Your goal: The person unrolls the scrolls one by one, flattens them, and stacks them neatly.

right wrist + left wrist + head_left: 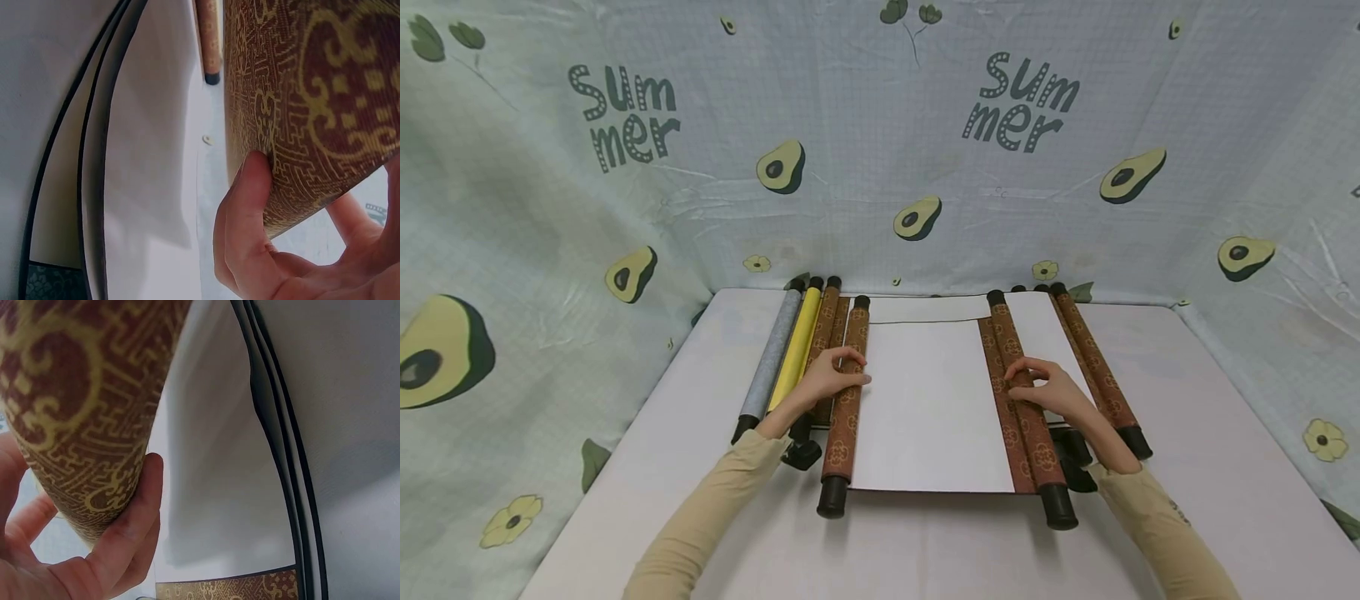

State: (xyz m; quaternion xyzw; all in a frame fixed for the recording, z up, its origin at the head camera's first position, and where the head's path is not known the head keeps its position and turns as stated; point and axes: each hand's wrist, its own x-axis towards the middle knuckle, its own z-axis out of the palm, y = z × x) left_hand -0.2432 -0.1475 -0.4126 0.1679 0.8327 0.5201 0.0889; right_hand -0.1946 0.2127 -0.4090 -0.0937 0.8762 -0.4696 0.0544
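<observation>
A hanging scroll with a white sheet (934, 400) is spread partly open between two brown gold-patterned rollers with black end caps. My left hand (826, 382) grips the left roller (842, 429), fingers and thumb on either side of it, as the left wrist view shows with the roller (81, 406) filling the hand. On the other side, my right hand (1057, 390) holds the right roller (1036, 433) the same way; its curled fingers (247, 219) lie against the patterned roller (294, 106). The scroll's near end appears raised above the table, over other unrolled scrolls.
Left of the scroll lie a grey roller (772, 354), a yellow roller (796, 348) and another brown roller (824, 325). One more brown roller (1097, 367) lies at the right on the white table (1210, 467). A printed cloth (850, 108) hangs behind.
</observation>
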